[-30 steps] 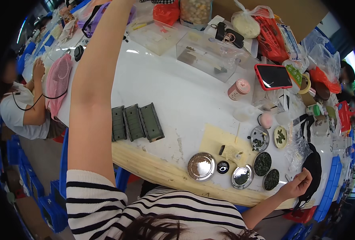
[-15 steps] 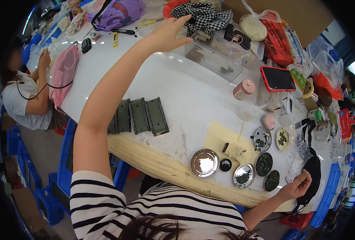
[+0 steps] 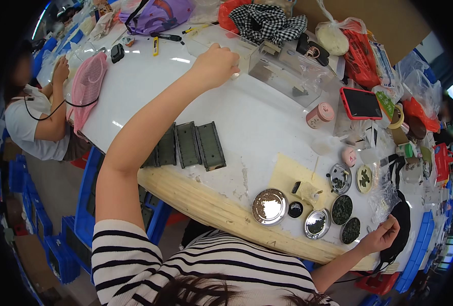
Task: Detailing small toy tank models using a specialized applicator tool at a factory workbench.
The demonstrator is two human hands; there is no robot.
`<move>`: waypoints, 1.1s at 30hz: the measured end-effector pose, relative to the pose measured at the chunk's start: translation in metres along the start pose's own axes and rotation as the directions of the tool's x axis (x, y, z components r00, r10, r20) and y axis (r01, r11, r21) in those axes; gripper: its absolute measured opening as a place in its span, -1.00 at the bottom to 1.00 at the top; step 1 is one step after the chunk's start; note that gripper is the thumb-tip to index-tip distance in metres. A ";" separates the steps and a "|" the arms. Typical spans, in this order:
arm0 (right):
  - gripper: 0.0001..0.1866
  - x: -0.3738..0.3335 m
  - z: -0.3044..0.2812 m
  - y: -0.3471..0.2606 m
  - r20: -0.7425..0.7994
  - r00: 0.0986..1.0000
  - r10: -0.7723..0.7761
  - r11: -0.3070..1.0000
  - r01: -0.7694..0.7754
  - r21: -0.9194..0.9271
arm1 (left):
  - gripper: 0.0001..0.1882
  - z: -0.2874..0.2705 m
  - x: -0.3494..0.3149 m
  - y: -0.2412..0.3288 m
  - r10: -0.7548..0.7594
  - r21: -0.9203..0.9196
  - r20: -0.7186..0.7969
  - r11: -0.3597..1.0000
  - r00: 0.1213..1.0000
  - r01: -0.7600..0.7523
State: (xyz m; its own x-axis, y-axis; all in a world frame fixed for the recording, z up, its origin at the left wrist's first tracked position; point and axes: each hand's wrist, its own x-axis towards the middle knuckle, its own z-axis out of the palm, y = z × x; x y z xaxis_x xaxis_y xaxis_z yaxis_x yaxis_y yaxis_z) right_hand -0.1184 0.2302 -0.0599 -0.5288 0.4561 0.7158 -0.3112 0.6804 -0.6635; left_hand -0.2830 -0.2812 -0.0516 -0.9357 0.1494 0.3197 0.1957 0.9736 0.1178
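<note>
My left hand is reached far across the white table, fingers curled down beside the left end of a clear plastic box. A small shiny spot shows under the fingertips, too little to name. A clear panel lies behind that hand. Below my left forearm stand several dark green rectangular trays in a row. My right hand is closed in a pinch at the right, next to a black cloth bag; whatever it pinches is hidden. To its left are round tins of dark green pieces.
A metal dish of brown grains, a small black pot and a yellow sheet lie near the wooden edge. A pink canister and red-cased phone stand farther back. Another person sits at the left.
My left hand has drawn back toward me from the checked cloth, and its spread fingers have curled closed. The view has shifted slightly. My right hand stays pinched in about the same place.
</note>
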 end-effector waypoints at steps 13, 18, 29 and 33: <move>-0.84 0.000 0.000 -0.001 -0.008 1.000 0.005 1.000 -0.005 0.016 | -0.26 -0.001 -0.008 -0.018 0.028 -0.281 -0.266 0.954 0.964 -0.105; -0.84 -0.002 -0.001 -0.005 -0.013 1.000 -0.005 1.000 0.006 0.009 | -0.19 -0.062 -0.129 0.063 -0.042 0.043 0.118 0.998 0.992 0.037; -0.83 -0.003 0.001 -0.004 0.021 0.999 -0.038 0.998 0.037 0.054 | -0.10 -0.035 -0.230 0.091 -0.526 -0.018 0.025 0.850 0.850 0.526; -0.82 -0.004 0.003 -0.009 -0.028 0.999 -0.028 0.999 0.029 0.035 | -0.20 -0.035 -0.225 0.082 -0.441 -0.012 0.067 0.897 0.895 0.442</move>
State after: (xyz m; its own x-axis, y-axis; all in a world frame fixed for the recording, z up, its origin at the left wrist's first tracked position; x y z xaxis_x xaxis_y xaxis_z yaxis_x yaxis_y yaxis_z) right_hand -0.1157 0.2206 -0.0576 -0.4977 0.4525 0.7399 -0.3541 0.6727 -0.6497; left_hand -0.0461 -0.2407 -0.0814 -0.9434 -0.2838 0.1714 -0.2350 0.9371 0.2580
